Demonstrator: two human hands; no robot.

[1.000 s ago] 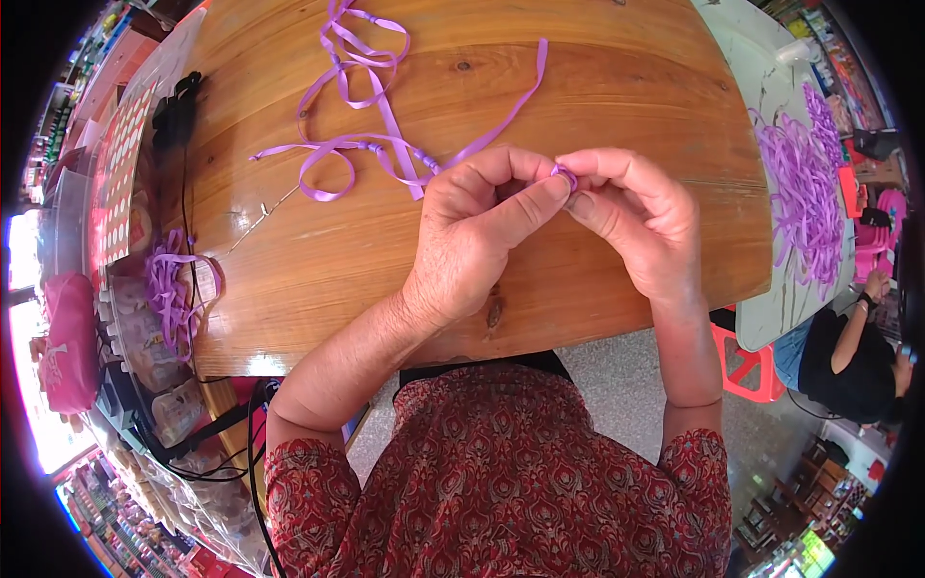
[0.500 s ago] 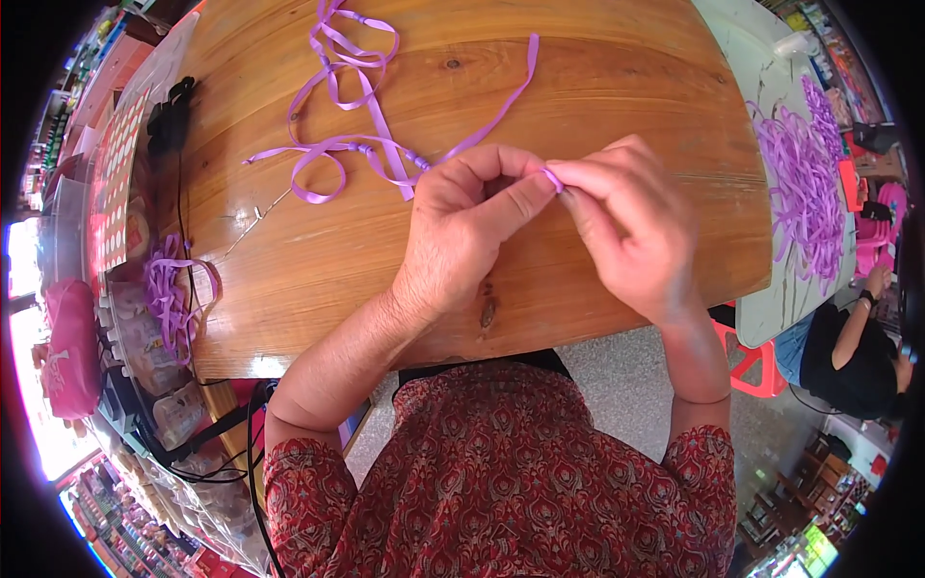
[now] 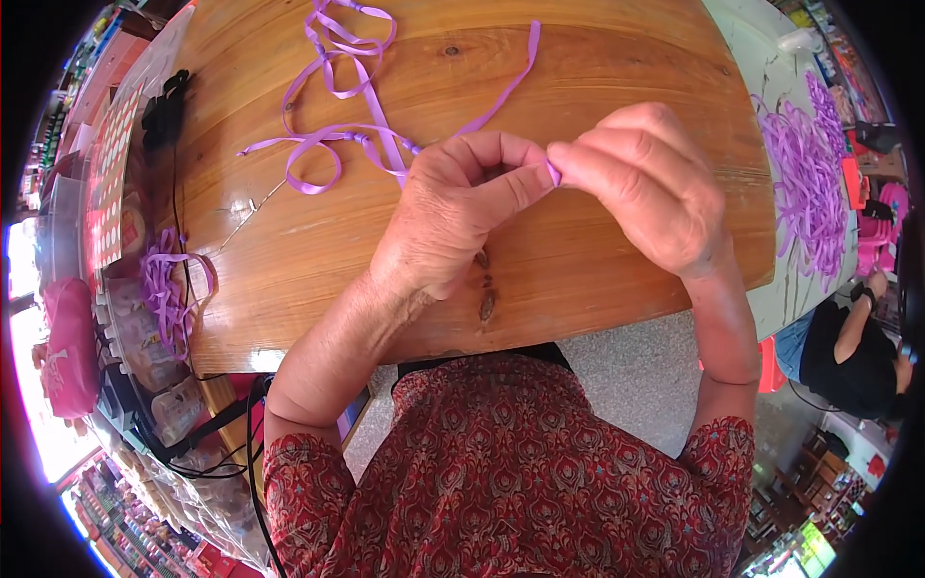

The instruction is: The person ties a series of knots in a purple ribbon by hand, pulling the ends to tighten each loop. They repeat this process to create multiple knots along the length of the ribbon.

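Above the middle of the wooden table, my left hand (image 3: 462, 197) pinches a purple ribbon (image 3: 554, 173) between thumb and forefinger. My right hand (image 3: 655, 183) meets it there, its fingertips closed on the same bit of ribbon, of which only a small piece shows. The rest of the ribbon (image 3: 499, 97) trails over the table beyond my left hand, in loops (image 3: 315, 187) with small darker purple knots or beads along it. My fingers hide how the held part is folded.
A purple ribbon bundle (image 3: 166, 299) hangs at the table's left edge by clear bags and a black cable (image 3: 177, 183). On a pale side table (image 3: 761, 313) at right lies a large purple ribbon heap (image 3: 807, 193). Another person (image 3: 848, 356) is at far right, near a red stool (image 3: 771, 366).
My right hand has turned and lifted slightly, its elbow moving outward to the right. My left hand has shifted a little left, and the trailing ribbon has slid slightly away.
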